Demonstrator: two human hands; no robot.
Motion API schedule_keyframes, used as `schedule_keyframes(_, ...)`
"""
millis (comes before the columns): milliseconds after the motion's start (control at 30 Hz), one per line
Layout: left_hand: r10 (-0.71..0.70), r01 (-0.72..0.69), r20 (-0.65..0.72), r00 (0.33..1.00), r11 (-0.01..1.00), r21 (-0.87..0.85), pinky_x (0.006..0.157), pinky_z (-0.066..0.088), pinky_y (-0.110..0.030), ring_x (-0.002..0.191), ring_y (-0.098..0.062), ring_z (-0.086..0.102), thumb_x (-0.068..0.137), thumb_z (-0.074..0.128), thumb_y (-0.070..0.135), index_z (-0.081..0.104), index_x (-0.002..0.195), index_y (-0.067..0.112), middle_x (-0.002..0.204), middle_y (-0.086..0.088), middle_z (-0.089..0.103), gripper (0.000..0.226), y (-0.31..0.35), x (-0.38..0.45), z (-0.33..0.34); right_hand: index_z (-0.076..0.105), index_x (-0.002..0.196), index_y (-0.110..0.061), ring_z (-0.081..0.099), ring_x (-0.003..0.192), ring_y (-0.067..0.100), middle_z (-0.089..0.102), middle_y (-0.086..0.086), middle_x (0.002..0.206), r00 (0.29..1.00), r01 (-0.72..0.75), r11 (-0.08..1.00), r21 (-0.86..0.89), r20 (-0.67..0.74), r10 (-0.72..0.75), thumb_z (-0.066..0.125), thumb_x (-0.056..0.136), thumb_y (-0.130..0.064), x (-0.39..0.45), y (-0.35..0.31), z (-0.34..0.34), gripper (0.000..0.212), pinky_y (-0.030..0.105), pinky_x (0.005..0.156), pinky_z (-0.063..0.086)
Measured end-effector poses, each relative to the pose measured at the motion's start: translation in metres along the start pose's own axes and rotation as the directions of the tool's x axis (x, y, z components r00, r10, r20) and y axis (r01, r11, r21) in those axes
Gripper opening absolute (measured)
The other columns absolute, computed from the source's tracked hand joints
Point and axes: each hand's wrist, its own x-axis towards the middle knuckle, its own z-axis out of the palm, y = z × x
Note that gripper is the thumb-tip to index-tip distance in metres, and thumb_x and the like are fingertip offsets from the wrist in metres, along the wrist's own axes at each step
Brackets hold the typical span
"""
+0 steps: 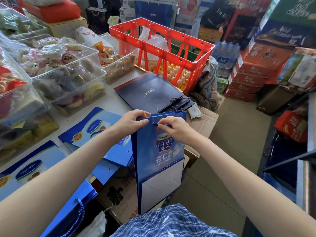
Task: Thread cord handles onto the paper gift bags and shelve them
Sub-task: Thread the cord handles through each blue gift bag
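Blue paper, glossy and printed with white characters, fills the middle of the head view: a folded gift bag (pixel 159 151) hangs upright in front of the person, off the near edge of the white table (pixel 112 98), its top edge level with both hands. The left hand (pixel 131 121) pinches the bag's top left corner, thumb on the near face and fingers curled over the rim. The right hand (pixel 172 128) pinches a dark blue cord (pixel 159 124) just beside a small eyelet hole near the top of the bag, and the cord's tip sits at that hole; whether it has passed through is hard to tell from this angle.

Beyond the hands, a stack of dark navy bags (pixel 150 91) lies flat on the table, with twisted cord showing at its near edge. To the left, several flat blue-and-white bags (pixel 95 127) are spread over the tabletop, some overhanging its edge. At the lower left, another blue bag (pixel 68 212) already carries a blue rope handle (pixel 80 214).

Farther back on the table stands a red plastic crate (pixel 162 48), with trays of eggs (pixel 172 72) visible through its open sides. Clear plastic tubs (pixel 68 74) of wrapped pastries line the left side. Stacked red cartons (pixel 251 76) and shrink-wrapped water bottles (pixel 225 53) sit on the floor at the right, and the person's blue plaid clothing (pixel 171 221) shows at the bottom edge.
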Motion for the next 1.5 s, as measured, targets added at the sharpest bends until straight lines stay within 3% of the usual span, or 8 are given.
schedule_keyframes(267, 0.070, -0.074, 0.060, 0.996, 0.995, 0.067, 0.068, 0.040, -0.012, 0.100, -0.013, 0.050, 0.093, 0.053, 0.010, 0.053, 0.075, 0.015, 0.121, 0.002, 0.054, 0.019, -0.002, -0.001, 0.002, 0.070, 0.099, -0.008, 0.056, 0.089, 0.025, 0.061, 0.010, 0.096, 0.999, 0.014, 0.972, -0.233, -0.044, -0.025, 0.058, 0.091, -0.022, 0.002, -0.001, 0.005, 0.020, 0.041, 0.083, 0.045)
schedule_keyframes(433, 0.168, -0.180, 0.088, 0.982, 0.972, 0.151, 0.068, 0.036, 0.000, 0.094, -0.011, 0.051, 0.091, 0.054, 0.006, 0.053, 0.074, 0.013, 0.120, -0.004, 0.056, 0.019, -0.006, -0.003, 0.002, 0.061, 0.100, -0.010, 0.044, 0.103, 0.020, 0.053, 0.005, 0.108, 0.968, 0.022, 0.950, -0.311, -0.231, -0.098, 0.074, 0.077, -0.031, -0.001, 0.003, 0.002, 0.033, 0.035, 0.087, 0.034)
schedule_keyframes(533, 0.214, -0.232, 0.113, 0.970, 0.954, 0.191, 0.073, 0.029, 0.004, 0.093, 0.003, 0.046, 0.091, 0.054, 0.004, 0.051, 0.072, 0.014, 0.117, -0.002, 0.056, 0.021, -0.009, -0.007, 0.004, 0.066, 0.098, -0.010, 0.054, 0.094, 0.018, 0.063, 0.001, 0.096, 0.987, 0.072, 0.985, -0.155, -0.132, -0.093, 0.074, 0.078, -0.021, -0.002, 0.007, 0.004, 0.024, 0.033, 0.083, 0.041)
schedule_keyframes(600, 0.215, -0.239, 0.128, 0.968, 0.947, 0.216, 0.077, 0.026, 0.005, 0.100, -0.003, 0.041, 0.092, 0.053, 0.007, 0.052, 0.075, 0.014, 0.120, 0.002, 0.055, 0.019, -0.012, -0.009, 0.005, 0.068, 0.095, -0.011, 0.056, 0.083, 0.012, 0.062, -0.005, 0.086, 0.998, 0.021, 1.000, 0.003, -0.062, -0.020, 0.073, 0.079, -0.014, -0.004, 0.006, 0.004, 0.017, 0.016, 0.073, 0.042)
schedule_keyframes(800, 0.256, -0.276, 0.133, 0.957, 0.948, 0.159, 0.073, 0.031, 0.000, 0.090, 0.012, 0.045, 0.091, 0.053, 0.002, 0.051, 0.073, 0.007, 0.111, 0.007, 0.058, 0.019, -0.012, -0.008, 0.004, 0.067, 0.104, -0.014, 0.049, 0.065, 0.001, 0.053, -0.013, 0.072, 0.996, -0.040, 0.998, 0.040, -0.079, 0.044, 0.071, 0.081, -0.016, -0.003, 0.000, 0.008, 0.023, 0.005, 0.056, 0.036)
schedule_keyframes(1133, 0.322, -0.375, 0.223, 0.920, 0.887, 0.269, 0.081, 0.032, -0.003, 0.103, -0.010, 0.051, 0.089, 0.058, 0.007, 0.052, 0.074, 0.015, 0.118, 0.007, 0.052, 0.019, -0.029, -0.009, 0.002, 0.068, 0.102, -0.011, 0.060, 0.087, 0.028, 0.067, 0.018, 0.101, 0.950, -0.247, 0.940, 0.236, 0.248, 0.188, 0.054, 0.095, -0.029, -0.007, 0.004, 0.006, 0.024, 0.035, 0.077, 0.045)
schedule_keyframes(1333, 0.417, -0.494, 0.283, 0.864, 0.811, 0.313, 0.094, 0.039, -0.025, 0.111, -0.015, 0.050, 0.088, 0.061, 0.013, 0.056, 0.075, 0.015, 0.118, 0.013, 0.050, 0.015, -0.037, -0.011, 0.006, 0.070, 0.091, -0.012, 0.064, 0.083, 0.016, 0.070, 0.010, 0.092, 0.905, -0.377, 0.861, 0.342, 0.332, 0.265, 0.061, 0.090, -0.015, -0.010, 0.007, 0.004, 0.010, 0.032, 0.081, 0.052)
schedule_keyframes(1500, 0.426, -0.492, 0.257, 0.868, 0.812, 0.314, 0.092, 0.039, -0.028, 0.110, -0.015, 0.051, 0.089, 0.061, 0.014, 0.056, 0.076, 0.014, 0.118, 0.015, 0.051, 0.014, -0.038, -0.012, 0.009, 0.069, 0.090, -0.009, 0.064, 0.078, 0.015, 0.069, 0.009, 0.088, 0.874, -0.441, 0.823, 0.359, 0.379, 0.304, 0.061, 0.090, -0.012, -0.009, 0.006, 0.003, 0.009, 0.024, 0.071, 0.053)
